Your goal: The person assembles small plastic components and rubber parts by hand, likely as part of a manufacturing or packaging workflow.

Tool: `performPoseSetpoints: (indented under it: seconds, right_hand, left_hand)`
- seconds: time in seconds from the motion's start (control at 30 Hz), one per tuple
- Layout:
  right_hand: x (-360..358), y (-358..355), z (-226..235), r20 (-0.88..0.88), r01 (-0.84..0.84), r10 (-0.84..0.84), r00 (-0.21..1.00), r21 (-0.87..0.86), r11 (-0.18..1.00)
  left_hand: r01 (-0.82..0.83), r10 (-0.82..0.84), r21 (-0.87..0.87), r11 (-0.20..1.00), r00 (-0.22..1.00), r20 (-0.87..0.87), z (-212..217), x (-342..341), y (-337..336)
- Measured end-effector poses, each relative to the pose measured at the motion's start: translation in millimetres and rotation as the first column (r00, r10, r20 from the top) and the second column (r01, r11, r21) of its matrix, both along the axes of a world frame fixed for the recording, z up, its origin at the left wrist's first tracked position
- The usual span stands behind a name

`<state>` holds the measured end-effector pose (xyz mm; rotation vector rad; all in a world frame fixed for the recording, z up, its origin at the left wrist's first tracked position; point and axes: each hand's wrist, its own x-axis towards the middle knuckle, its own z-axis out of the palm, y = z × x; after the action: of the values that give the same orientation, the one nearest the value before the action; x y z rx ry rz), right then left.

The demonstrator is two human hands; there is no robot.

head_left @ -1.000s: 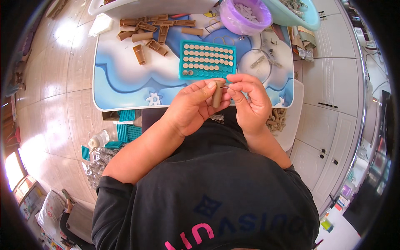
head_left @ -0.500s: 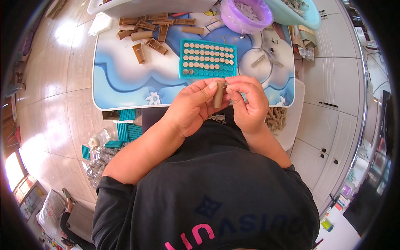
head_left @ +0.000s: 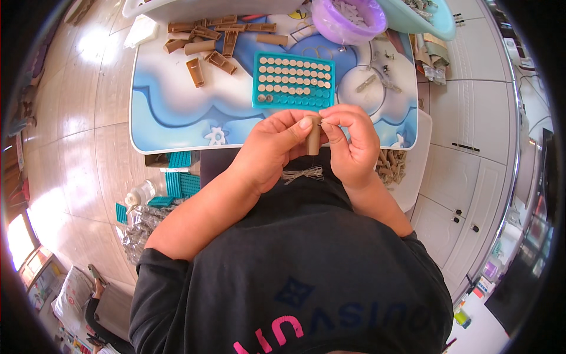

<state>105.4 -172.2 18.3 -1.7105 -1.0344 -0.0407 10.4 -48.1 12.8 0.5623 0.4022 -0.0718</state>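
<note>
My left hand (head_left: 272,143) grips a brown half-round plastic casing (head_left: 313,140), held upright over the table's front edge, thumb on its upper part. At the casing's top right, my right hand (head_left: 355,141) is closed in a pinch. A thin, dark, wire-like bit shows between its fingertips and the casing; its kind is too small to tell. Below the casing a bundle of thin pale cord (head_left: 303,174) hangs over my lap. Just beyond my hands lies a teal tray (head_left: 255,97) with rows of round beige discs and two greyer ones in the nearest row.
Several brown casings (head_left: 219,61) lie piled at the table's back left. A purple bowl (head_left: 348,36) with pale pieces and a light teal basin (head_left: 445,23) stand at the back right. Small metal parts (head_left: 386,69) lie beside the tray. More brown pieces (head_left: 391,165) sit right of my lap.
The casing has turned slightly, its smooth side now facing up more, and shifted a little right. The cord bundle below it shows more fully. Both hands keep their grip.
</note>
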Motion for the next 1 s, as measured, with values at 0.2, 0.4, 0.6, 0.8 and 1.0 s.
performPoseSetpoints:
  seconds: [0.2, 0.4, 0.6, 0.8, 1.0]
  right_hand:
    - [4, 1, -8, 0.024, -0.024, 0.025, 0.999, -0.048, 0.999]
    - [-3, -10, 13, 0.144, -0.004, 0.032, 0.989, -0.186, 0.983]
    - [-6, -10, 1, 0.332, 0.069, 0.001, 0.943, -0.199, 0.977]
    - [-6, -10, -2, 0.167, 0.025, 0.0, 0.986, -0.15, 0.988]
    - [7, -24, 5, -0.195, 0.111, -0.142, 0.97, -0.163, 0.98]
  left_hand:
    - [-0.028, 0.027, -0.013, 1.0, 0.999, -0.029, 2, 1, -3]
    - [-0.112, 0.11, -0.03, 0.993, 0.992, -0.064, 4, 1, 3]
    - [-0.132, 0.131, -0.001, 0.991, 0.986, -0.107, 5, 2, 0]
    - [-0.163, 0.174, 0.109, 0.981, 0.98, -0.096, 5, -2, -7]
    - [-0.136, 0.159, 0.304, 0.943, 0.986, -0.054, 16, 1, 11]
